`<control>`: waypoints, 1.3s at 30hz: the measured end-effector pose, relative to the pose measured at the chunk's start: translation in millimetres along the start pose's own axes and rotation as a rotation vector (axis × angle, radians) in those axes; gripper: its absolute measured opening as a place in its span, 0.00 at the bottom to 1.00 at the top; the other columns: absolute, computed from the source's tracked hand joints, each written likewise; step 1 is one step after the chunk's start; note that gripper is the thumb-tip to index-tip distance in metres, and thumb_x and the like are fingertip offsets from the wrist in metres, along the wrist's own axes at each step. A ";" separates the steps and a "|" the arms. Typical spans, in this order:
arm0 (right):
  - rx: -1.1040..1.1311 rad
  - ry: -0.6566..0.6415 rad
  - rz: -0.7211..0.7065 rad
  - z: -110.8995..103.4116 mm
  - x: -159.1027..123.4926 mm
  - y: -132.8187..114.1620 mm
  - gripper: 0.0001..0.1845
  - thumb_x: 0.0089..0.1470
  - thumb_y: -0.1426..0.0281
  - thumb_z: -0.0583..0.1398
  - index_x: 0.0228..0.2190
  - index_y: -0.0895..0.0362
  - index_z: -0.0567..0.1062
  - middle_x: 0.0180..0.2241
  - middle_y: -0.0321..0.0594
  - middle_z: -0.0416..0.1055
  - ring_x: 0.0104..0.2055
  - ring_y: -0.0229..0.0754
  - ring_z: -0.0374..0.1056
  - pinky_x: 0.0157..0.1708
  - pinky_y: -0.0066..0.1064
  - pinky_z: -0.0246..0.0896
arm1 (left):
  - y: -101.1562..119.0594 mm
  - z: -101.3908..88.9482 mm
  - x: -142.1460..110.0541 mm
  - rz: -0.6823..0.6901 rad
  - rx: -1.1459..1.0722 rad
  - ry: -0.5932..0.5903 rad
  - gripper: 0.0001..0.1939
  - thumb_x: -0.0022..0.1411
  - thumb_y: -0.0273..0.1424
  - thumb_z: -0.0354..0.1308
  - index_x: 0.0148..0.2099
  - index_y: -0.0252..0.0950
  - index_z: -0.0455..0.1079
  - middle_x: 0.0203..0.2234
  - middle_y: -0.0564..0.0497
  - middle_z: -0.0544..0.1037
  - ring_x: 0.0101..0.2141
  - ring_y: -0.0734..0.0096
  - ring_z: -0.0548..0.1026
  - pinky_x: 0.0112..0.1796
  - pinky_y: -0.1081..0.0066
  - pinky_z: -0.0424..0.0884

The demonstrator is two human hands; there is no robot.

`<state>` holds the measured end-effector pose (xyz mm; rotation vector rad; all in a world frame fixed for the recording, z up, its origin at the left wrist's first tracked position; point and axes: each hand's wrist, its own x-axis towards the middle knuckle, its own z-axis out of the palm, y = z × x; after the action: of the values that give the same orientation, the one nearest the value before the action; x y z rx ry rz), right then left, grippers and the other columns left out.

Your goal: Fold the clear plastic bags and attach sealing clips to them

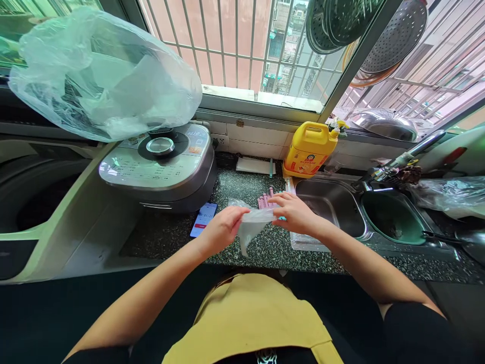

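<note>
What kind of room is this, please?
It looks like a home kitchen: there is a double sink with a faucet, a rice cooker or similar appliance on the speckled counter, and a perforated metal pan or strainer hanging by the window.

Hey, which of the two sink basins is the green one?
The right-hand basin, farther from the yellow jug; the left-hand basin is metallic grey.

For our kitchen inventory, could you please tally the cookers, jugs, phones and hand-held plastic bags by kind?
Rounded glossy grey cooker: 1
Yellow plastic jug: 1
Flat rectangular phone with lit screen: 1
Translucent pale plastic bag, pinched by the left hand: 1
Total: 4
</note>
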<state>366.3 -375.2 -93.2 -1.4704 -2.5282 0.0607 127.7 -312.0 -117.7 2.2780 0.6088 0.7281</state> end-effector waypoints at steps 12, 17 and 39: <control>0.178 0.149 -0.006 3.5 -14.5 -8.2 0.12 0.57 0.67 0.54 0.24 0.57 0.71 0.25 0.40 0.69 0.30 0.40 0.63 0.31 0.32 0.60 | -3.8 -14.6 1.3 -0.080 0.007 0.115 0.17 0.60 0.25 0.47 0.50 0.35 0.66 0.31 0.49 0.73 0.34 0.70 0.71 0.42 0.70 0.68; 0.194 0.308 0.116 -7.8 -5.2 -21.0 0.28 0.47 0.59 0.63 0.49 0.56 0.65 0.46 0.48 0.70 0.47 0.48 0.65 0.45 0.42 0.60 | 8.5 -8.6 8.6 -0.048 -0.023 0.074 0.20 0.59 0.23 0.47 0.53 0.36 0.65 0.31 0.49 0.73 0.35 0.69 0.70 0.42 0.68 0.67; 0.691 0.145 0.228 -13.8 32.8 -20.4 0.13 0.52 0.65 0.57 0.20 0.59 0.68 0.18 0.31 0.62 0.22 0.31 0.55 0.23 0.24 0.54 | -10.6 27.8 5.3 -0.351 -0.512 -0.153 0.16 0.51 0.44 0.59 0.30 0.34 0.73 0.26 0.49 0.73 0.30 0.68 0.68 0.32 0.73 0.64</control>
<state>336.1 -358.1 -71.3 -1.3790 -1.9125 0.7484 147.1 -314.1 -140.9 1.6809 0.6418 0.4651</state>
